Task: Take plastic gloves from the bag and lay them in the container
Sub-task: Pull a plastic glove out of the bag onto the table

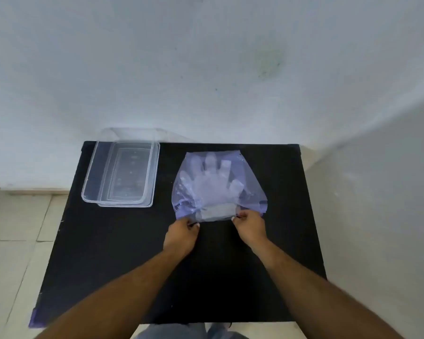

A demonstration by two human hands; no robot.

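Observation:
A translucent purple plastic bag (184, 192) lies flat on the black table (132, 253), right of centre. Through it shows a stack of clear plastic gloves (212, 184), fingers pointing toward the wall. My left hand (180, 237) pinches the bag's near edge at its left corner. My right hand (251, 225) pinches the same edge at its right side. The cuffs of the gloves lie between my two hands at the bag's mouth. A clear rectangular container (91, 189) stands open at the table's far left corner, with nothing inside it.
A pale wall rises right behind the table's far edge. Another wall or panel stands close along the right side. Tiled floor shows to the left and below the table's near edge.

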